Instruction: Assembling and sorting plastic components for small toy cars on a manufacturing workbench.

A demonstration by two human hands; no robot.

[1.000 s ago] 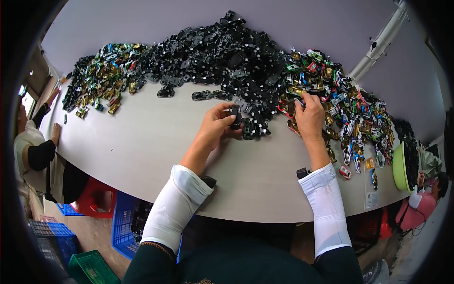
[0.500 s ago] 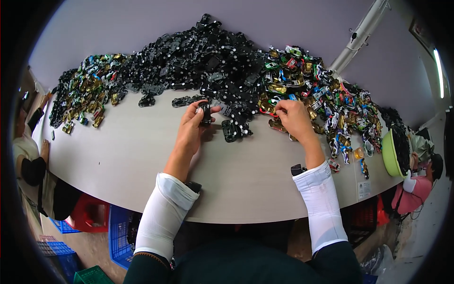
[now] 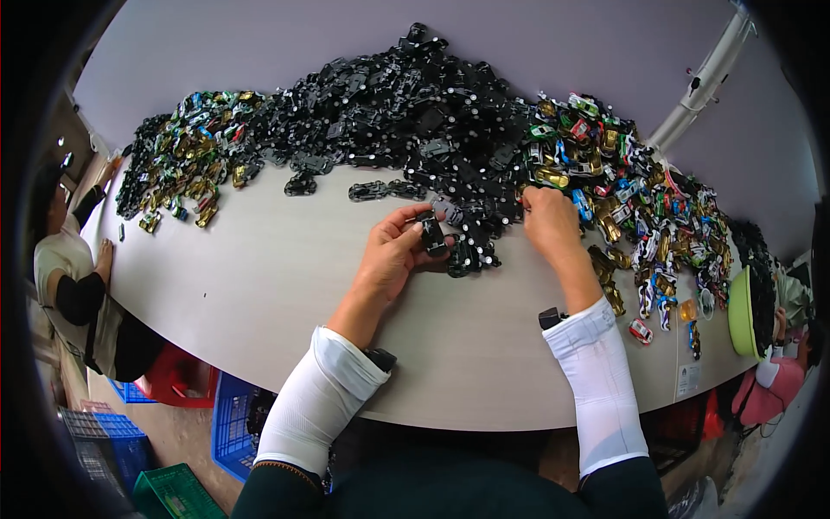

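My left hand (image 3: 391, 256) gripped a black toy-car chassis (image 3: 431, 234) between thumb and fingers, just above the pale table (image 3: 259, 285). My right hand (image 3: 546, 221) reached into the colourful car bodies (image 3: 622, 199), fingers curled; I couldn't tell what they pinched.

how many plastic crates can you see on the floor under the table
4: a red crate beside the seated person's legs, a blue crate right of it, a dark blue crate lower left, and a green crate at the bottom. Others may be hidden.
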